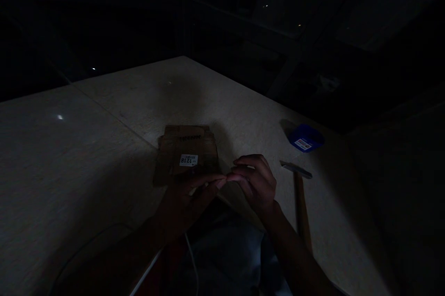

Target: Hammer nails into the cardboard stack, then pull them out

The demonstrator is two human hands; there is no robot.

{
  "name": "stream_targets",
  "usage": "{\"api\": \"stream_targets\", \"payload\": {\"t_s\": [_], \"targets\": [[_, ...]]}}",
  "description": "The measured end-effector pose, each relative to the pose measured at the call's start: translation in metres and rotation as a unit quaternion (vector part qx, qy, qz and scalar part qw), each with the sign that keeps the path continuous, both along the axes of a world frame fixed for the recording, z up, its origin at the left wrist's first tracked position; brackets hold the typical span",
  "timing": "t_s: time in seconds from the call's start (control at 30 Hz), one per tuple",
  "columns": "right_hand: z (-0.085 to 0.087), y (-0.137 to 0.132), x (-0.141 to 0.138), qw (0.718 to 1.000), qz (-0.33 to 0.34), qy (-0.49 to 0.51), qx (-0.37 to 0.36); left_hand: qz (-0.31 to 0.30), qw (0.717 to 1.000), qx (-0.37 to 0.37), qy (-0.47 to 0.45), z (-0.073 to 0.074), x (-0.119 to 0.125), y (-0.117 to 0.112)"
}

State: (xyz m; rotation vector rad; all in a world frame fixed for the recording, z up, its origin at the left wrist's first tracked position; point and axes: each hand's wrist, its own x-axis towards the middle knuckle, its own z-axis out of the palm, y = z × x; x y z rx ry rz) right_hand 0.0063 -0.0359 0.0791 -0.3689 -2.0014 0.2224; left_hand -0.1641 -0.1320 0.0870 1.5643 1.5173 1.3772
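Note:
In the dim light my left hand [189, 198] is closed in a pinch, thumb against forefinger, in front of a flattened piece of brown cardboard [205, 150]. My right hand [256, 180] is curled, its thumb and fingertip drawn together, and its fingertips meet those of my left hand. Whatever lies between the fingertips, if anything, is too small and dark to make out. The cardboard carries a white label [188, 160] with printed digits and a row of dark marks [189, 138] near its far side. Beyond my right hand lies a hammer [301, 203] with a wooden handle.
A blue plastic container [306, 138] with a label stands near the right edge of the pale stone-like surface [114, 101]. White cable [190, 256] runs near my left forearm and lap. Past the surface's far edges it is nearly black.

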Motion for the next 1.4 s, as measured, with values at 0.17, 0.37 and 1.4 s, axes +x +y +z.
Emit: {"api": "stream_targets", "payload": {"t_s": [0.17, 0.37, 1.4], "targets": [[0.003, -0.004, 0.001, 1.000, -0.009, -0.005, 0.010, -0.013, 0.999, 0.000, 0.032, 0.005, -0.001, -0.003], [0.006, -0.006, 0.003, 1.000, -0.003, -0.011, 0.023, -0.025, 0.993, 0.050, 0.105, 0.007, -0.003, -0.003], [-0.009, 0.009, 0.009, 0.981, 0.037, -0.192, 0.017, -0.044, 0.906, 0.162, 0.389, -0.002, -0.008, 0.008]]}}
